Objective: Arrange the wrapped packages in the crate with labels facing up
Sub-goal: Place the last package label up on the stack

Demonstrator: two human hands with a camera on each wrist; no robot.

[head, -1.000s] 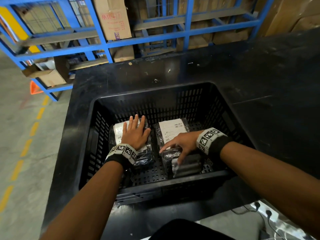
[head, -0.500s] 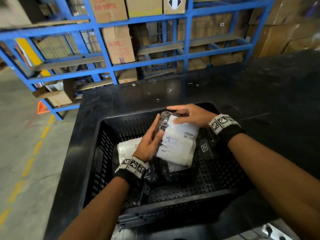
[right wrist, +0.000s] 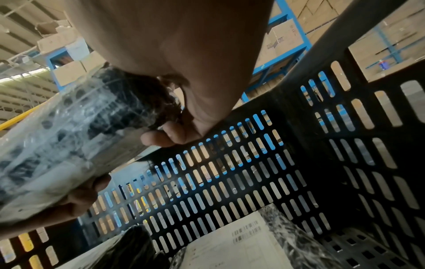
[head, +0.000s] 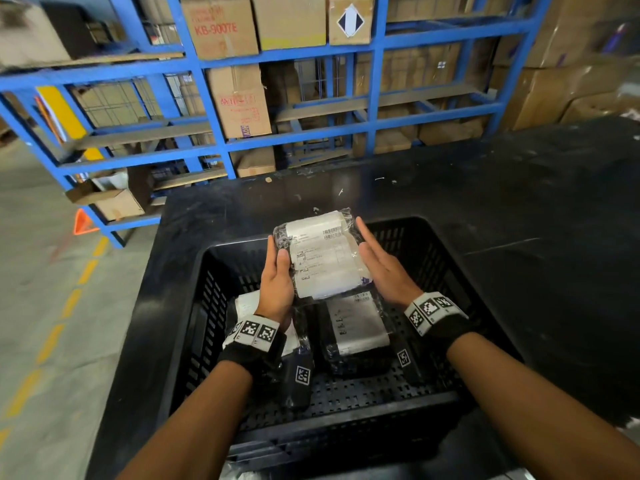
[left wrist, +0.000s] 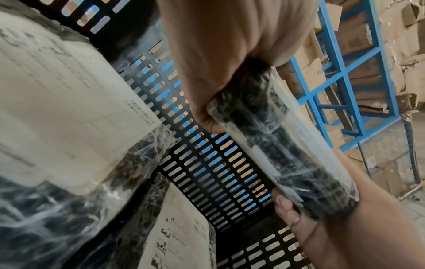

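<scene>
The clear-film-wrapped package with a white label is now lifted higher, label up, over the 12 o'clock side of the black slotted plastic crate. Left hand grips its 9 o'clock edge, thumb on top; right hand holds the 3 o'clock edge, fingers mostly straight. Two more labelled wrapped packages lie label-up on the crate floor. Crate sits on the black tabletop.

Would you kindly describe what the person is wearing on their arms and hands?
The forearms are bare, with no sleeves, and both hands are ungloved. Each wrist carries a black band topped by white panels printed with black square markers; a further marker tag hangs beneath each.
</scene>
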